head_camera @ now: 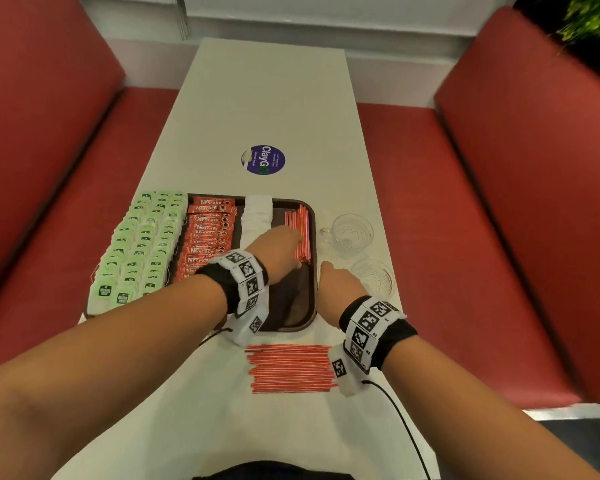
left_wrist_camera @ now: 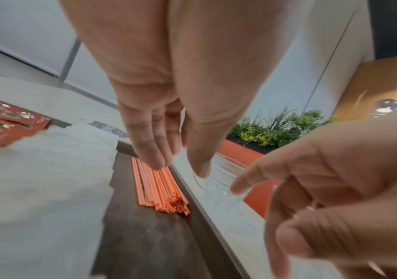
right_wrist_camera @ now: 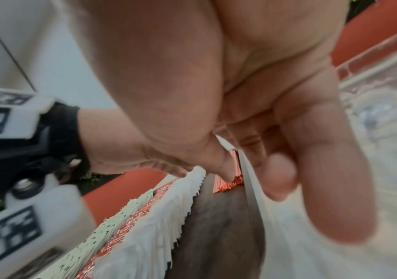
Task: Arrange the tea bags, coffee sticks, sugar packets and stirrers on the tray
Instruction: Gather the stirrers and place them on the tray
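Bare brown floor in the tray [head_camera: 302, 317] at its near right corner, between sugar packets [head_camera: 255, 216] and the right rim. Tea bags [head_camera: 136, 244] in rows far left, overhanging the tray; coffee sticks [head_camera: 205, 237] next. Stirrers [head_camera: 298, 233] bundled along the right rim; loose stirrers [head_camera: 291, 368] on the bench [head_camera: 274, 98] just before the tray. Two glass cups [head_camera: 352, 233] beside the rim, right. Left hand [head_camera: 281, 251] released, straight fingers touching the bundle. Right hand [head_camera: 340, 282] loosely curled, holding nothing, over the rim.
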The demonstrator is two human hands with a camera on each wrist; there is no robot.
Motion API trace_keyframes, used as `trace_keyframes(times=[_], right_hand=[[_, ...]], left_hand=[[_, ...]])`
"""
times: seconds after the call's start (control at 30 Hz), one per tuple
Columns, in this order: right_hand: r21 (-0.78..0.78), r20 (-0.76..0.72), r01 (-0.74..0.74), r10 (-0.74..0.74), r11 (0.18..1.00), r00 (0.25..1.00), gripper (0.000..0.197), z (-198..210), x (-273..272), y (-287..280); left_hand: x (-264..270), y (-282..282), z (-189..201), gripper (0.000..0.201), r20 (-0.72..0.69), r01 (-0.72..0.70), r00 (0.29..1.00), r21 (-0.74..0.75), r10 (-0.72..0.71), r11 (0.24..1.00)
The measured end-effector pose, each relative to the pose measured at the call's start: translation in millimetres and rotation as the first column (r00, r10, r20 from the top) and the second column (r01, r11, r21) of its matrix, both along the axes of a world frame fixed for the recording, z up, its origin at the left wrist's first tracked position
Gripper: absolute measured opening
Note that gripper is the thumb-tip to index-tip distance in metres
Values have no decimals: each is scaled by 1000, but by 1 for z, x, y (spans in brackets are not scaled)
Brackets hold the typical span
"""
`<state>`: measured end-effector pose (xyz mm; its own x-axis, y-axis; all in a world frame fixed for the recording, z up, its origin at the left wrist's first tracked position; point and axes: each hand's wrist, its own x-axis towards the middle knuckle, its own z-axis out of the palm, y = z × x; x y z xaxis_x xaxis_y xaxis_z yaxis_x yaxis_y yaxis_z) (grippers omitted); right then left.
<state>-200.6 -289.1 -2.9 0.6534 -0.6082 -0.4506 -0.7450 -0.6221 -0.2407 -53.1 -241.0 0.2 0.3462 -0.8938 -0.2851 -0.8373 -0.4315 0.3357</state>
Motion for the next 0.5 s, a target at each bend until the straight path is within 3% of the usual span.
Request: trace_keyframes(times=[0.13,0.27,0.4,0.5], right_hand=[[-3,-22,-158,158,987,987,28,2,-25,9],[64,-30,-282,284,957,958,43,-8,-46,24],[65,-37,-367,370,928,928,71,-19,-61,46],[14,-96,-404,404,914,910,79,-30,-63,57]], left_hand=[[-20,52,5,26,-87,68,994,26,-66,997],[-41,92,0,23,-26,211,978,131,-209,969],[-61,118,-22,35,41,316,941,248,-336,916],[-67,130,-43,61,82,325,933,222,-350,919]])
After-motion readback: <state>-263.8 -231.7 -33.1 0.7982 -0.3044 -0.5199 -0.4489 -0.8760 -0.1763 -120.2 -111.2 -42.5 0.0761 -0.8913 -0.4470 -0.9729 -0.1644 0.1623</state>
